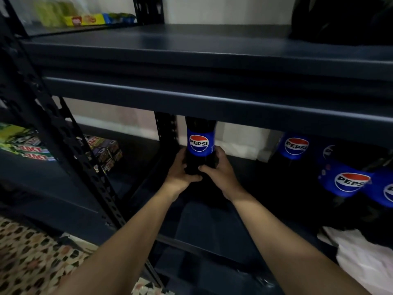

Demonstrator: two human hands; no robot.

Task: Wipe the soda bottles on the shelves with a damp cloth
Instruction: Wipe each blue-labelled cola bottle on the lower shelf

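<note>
Both hands, left hand (180,169) and right hand (219,169), wrap their fingers around the lower body of an upright Pepsi bottle (200,143) at the far left of the lower shelf (212,222). More bottles (295,146) stand to the right. A white cloth (365,258) lies near right, unheld. Judged risk: lifting could knock the cap against the upper shelf (212,99).

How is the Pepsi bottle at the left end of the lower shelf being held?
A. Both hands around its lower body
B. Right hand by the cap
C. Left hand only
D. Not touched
A: the left hand and right hand both wrap the lower body of the Pepsi bottle, below its blue label.
</note>
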